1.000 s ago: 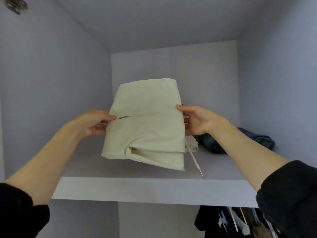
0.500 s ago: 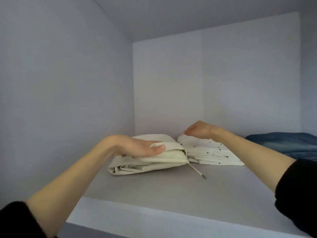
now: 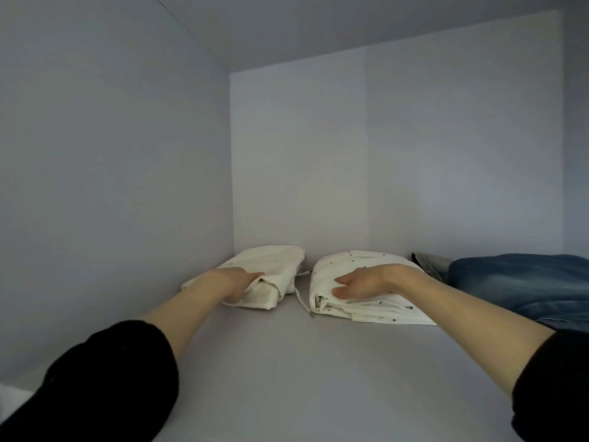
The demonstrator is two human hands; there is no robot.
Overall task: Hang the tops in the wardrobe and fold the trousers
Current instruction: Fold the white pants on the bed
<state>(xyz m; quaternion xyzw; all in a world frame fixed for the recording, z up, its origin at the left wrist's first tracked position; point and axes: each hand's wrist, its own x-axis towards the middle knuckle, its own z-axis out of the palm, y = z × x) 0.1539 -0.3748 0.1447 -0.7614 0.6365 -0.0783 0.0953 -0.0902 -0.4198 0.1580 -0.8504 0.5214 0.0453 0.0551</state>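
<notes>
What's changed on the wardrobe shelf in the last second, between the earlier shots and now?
The cream trousers, held up in both hands a second ago, now lie folded at the back left of the shelf. The left hand rests on them; the right hand has let go and presses the dotted white trousers beside them. The jeans on the right stayed put.
</notes>
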